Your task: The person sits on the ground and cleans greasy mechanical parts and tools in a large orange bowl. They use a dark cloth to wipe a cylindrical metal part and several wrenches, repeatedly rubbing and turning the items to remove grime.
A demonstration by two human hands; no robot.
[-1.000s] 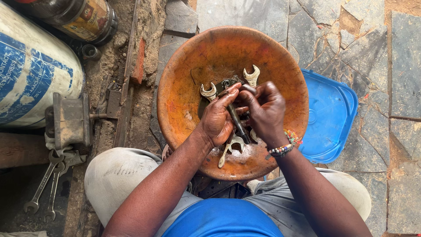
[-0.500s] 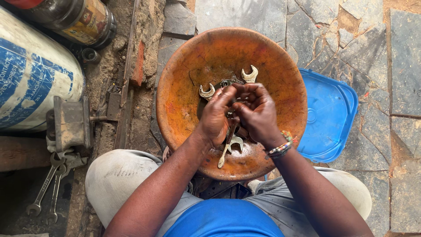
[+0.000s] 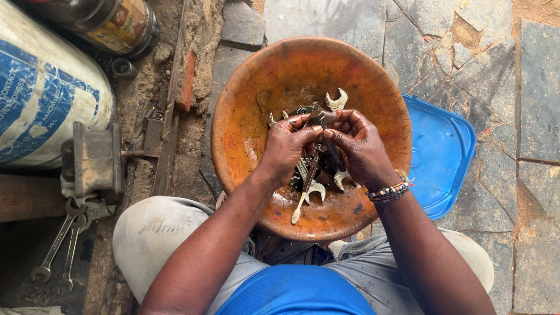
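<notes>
A person's left hand point(image 3: 287, 149) and right hand point(image 3: 357, 146) meet over an orange bowl point(image 3: 251, 105), fingertips pinching a small dark metal part point(image 3: 322, 119) between them. Spanners point(image 3: 309, 184) lie in the bowl beneath.

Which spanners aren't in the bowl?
The pair of spanners lying on the ground at far left, below the metal vise. All the others sit inside the orange bowl under both hands.

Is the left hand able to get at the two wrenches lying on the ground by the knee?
Probably yes. The two wrenches lie uncovered with nothing over them, though the left hand is busy with tools in the orange bowl.
</notes>
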